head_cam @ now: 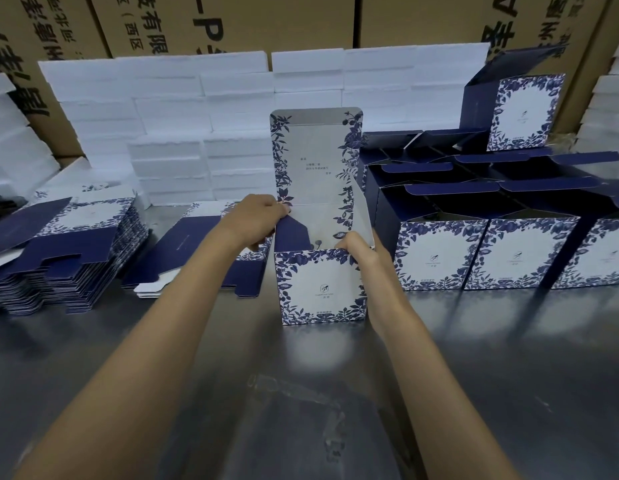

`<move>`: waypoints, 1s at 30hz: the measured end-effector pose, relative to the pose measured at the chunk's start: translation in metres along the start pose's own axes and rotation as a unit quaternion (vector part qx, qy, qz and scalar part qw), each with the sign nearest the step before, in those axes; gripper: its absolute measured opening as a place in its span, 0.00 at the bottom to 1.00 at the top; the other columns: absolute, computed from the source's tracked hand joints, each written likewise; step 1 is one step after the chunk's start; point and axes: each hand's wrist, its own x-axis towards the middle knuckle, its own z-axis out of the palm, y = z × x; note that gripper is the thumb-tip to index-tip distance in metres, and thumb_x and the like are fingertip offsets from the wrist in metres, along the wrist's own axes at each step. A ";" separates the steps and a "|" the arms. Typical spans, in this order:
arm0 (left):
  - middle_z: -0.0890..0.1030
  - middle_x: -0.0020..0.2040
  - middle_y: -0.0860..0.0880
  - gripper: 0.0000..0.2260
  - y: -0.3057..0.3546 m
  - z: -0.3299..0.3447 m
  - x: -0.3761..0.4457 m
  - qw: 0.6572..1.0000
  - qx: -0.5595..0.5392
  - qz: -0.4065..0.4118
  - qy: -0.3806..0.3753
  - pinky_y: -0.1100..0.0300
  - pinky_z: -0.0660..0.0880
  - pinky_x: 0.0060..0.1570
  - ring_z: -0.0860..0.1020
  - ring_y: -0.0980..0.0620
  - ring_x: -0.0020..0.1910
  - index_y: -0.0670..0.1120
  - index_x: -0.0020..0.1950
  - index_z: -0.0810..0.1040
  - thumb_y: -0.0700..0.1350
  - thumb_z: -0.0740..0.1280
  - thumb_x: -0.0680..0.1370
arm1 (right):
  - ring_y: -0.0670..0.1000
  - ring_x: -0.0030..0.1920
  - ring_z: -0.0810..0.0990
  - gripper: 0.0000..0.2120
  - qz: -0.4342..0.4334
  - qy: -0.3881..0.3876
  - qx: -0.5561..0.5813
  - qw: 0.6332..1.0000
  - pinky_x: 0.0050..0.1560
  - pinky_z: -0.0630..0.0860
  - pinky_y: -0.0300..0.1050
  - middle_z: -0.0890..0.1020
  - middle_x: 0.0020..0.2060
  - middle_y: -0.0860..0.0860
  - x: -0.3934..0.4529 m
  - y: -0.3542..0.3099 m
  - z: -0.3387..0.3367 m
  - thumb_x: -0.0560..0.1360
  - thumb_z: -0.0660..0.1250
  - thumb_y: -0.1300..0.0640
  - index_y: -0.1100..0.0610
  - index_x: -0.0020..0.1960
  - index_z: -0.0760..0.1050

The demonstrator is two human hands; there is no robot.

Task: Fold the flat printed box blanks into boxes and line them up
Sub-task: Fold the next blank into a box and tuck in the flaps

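A square cardboard box, white with a blue floral border and a matte navy inside, stands upright on the dull, reflective metal table at the centre. Its tall lid flap stands straight up behind, and a navy side flap leans inward at the left.

The left hand has its grip curled over the box's upper left edge, fingers pinching the card where the navy flap hinges. The right hand grips the front right top corner, thumb on the front panel, fingers wrapped round the side wall.

To the right, touching one another, three folded boxes show in the front row, with more open-topped ones behind that cannot be counted surely, and one more box is perched on top at the back. On the left lie two heaps of flat blanks: a thick stack and a thin stack just beside the held box. Blocks of white foam are piled behind, against brown printed cartons.
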 end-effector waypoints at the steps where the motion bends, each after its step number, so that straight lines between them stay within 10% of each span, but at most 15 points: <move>1: 0.73 0.35 0.47 0.16 -0.002 0.006 -0.002 0.999 -0.041 0.005 0.025 0.62 0.70 0.26 0.73 0.49 0.31 0.45 0.38 0.68 0.51 0.63 0.83 | 0.48 0.60 0.82 0.38 -0.004 -0.002 -0.005 1.000 0.60 0.78 0.49 0.82 0.63 0.47 0.000 0.000 -0.001 0.63 0.69 0.43 0.44 0.73 0.71; 5: 0.74 0.35 0.50 0.16 -0.011 0.025 -0.010 0.961 -0.205 0.039 0.181 0.62 0.67 0.35 0.71 0.52 0.35 0.48 0.36 0.69 0.49 0.69 0.79 | 0.43 0.67 0.76 0.47 0.023 -0.056 -0.011 0.998 0.71 0.68 0.54 0.77 0.69 0.41 0.001 -0.006 -0.001 0.61 0.71 0.24 0.40 0.76 0.67; 9: 0.83 0.44 0.52 0.06 -0.022 0.033 -0.027 0.906 -0.407 0.014 0.117 0.58 0.75 0.45 0.80 0.52 0.44 0.52 0.41 0.79 0.49 0.72 0.76 | 0.43 0.65 0.76 0.47 0.044 -0.084 0.053 0.994 0.65 0.72 0.52 0.76 0.72 0.45 0.003 -0.013 -0.008 0.63 0.62 0.18 0.42 0.74 0.71; 17: 0.85 0.48 0.53 0.09 -0.039 0.049 -0.046 0.848 -0.520 0.073 0.073 0.57 0.80 0.43 0.84 0.51 0.48 0.55 0.52 0.82 0.46 0.70 0.72 | 0.40 0.30 0.79 0.31 0.035 -0.063 -0.222 0.972 0.36 0.76 0.33 0.76 0.25 0.40 0.001 -0.036 -0.030 0.69 0.71 0.29 0.59 0.45 0.77; 24: 0.85 0.49 0.53 0.10 -0.042 0.050 -0.047 0.853 -0.512 0.070 0.077 0.53 0.78 0.50 0.84 0.51 0.49 0.56 0.53 0.82 0.48 0.70 0.72 | 0.48 0.23 0.60 0.23 0.019 -0.093 -0.255 0.962 0.23 0.62 0.37 0.60 0.22 0.46 0.002 -0.046 -0.026 0.81 0.68 0.53 0.52 0.31 0.62; 30: 0.85 0.49 0.52 0.12 -0.044 0.048 -0.050 0.858 -0.504 0.071 0.068 0.58 0.79 0.43 0.84 0.52 0.47 0.55 0.56 0.82 0.48 0.70 0.73 | 0.49 0.22 0.59 0.26 0.047 -0.097 -0.291 0.951 0.25 0.58 0.39 0.60 0.23 0.47 0.008 -0.059 -0.024 0.79 0.70 0.47 0.48 0.29 0.59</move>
